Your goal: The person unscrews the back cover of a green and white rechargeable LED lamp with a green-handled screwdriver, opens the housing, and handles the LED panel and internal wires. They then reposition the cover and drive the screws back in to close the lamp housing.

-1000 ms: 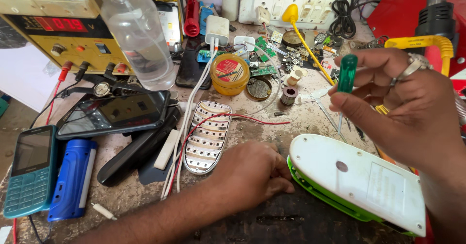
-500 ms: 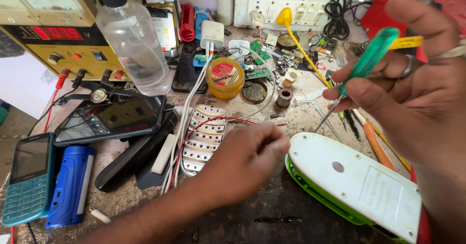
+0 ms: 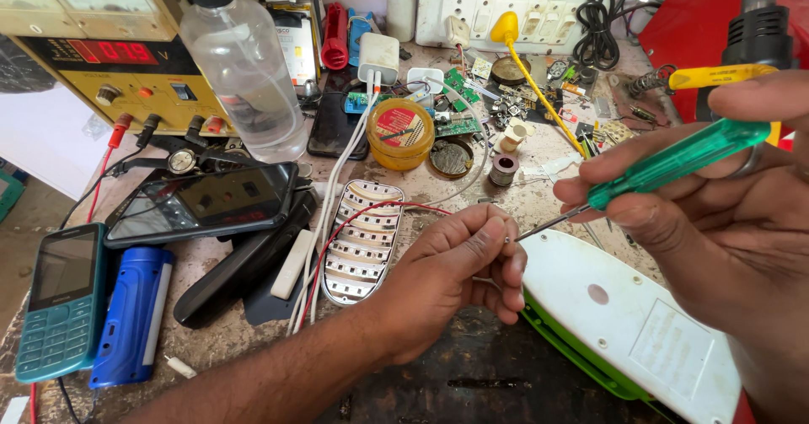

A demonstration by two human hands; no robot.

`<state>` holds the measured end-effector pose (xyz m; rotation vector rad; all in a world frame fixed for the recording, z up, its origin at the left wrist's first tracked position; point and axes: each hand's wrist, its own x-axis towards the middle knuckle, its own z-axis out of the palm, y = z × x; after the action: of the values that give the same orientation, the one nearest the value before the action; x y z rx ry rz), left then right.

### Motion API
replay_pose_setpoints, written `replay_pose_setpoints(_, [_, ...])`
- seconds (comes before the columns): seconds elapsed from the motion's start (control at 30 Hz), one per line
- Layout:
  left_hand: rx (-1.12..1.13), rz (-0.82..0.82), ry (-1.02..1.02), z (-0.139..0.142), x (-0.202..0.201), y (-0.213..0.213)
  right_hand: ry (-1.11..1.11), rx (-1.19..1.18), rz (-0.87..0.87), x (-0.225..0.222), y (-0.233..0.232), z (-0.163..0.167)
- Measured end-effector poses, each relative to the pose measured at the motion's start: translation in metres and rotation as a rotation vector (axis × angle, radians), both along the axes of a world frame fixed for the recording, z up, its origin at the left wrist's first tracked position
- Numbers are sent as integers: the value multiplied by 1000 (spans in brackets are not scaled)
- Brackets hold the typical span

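Right hand point(image 3: 725, 247) fingers are clamping the green screwdriver point(image 3: 674, 164) (long axis slanting, tip pointing down-left) above the white-green case point(image 3: 624, 323) on the bench point(image 3: 472, 382). Left hand point(image 3: 459, 268) fingers are pinching together at the tip; the item betw. them is too small to see.

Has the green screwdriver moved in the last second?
Yes. The green screwdriver went from upright above the white-and-green casing to tilted, its tip now down at the left hand; the right hand holds it.

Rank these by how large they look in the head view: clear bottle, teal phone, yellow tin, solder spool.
1. Clear bottle
2. Teal phone, though it lies nearer the camera, so this is unsure
3. Yellow tin
4. Solder spool
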<state>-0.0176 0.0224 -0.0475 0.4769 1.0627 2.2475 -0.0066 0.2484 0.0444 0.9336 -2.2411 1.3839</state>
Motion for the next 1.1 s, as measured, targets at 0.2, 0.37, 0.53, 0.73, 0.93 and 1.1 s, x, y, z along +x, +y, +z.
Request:
replay_pose_setpoints(0.2, [2, 7, 4, 1, 1, 0, 0, -80, 6, 4, -7, 1])
replay_pose_setpoints(0.37, [-13, 13, 12, 1, 1, 0, 24, -38, 2, 6, -9, 3])
replay_pose_setpoints(0.53, [-21, 11, 39, 0, 0, 1, 15, -53, 14, 6, -10, 3])
replay_pose_setpoints(0.73, [-30, 20, 53, -1, 0, 0, 21, -55, -5, 5, -10, 1])
replay_pose_setpoints(0.93, [-163, 174, 392, 3, 2, -3, -11, -22, -122, 4, -9, 5])
replay_pose_setpoints(1.1, [-413, 468, 857, 5, 2, -2, -7, -16, -94, 2, -15, 4])
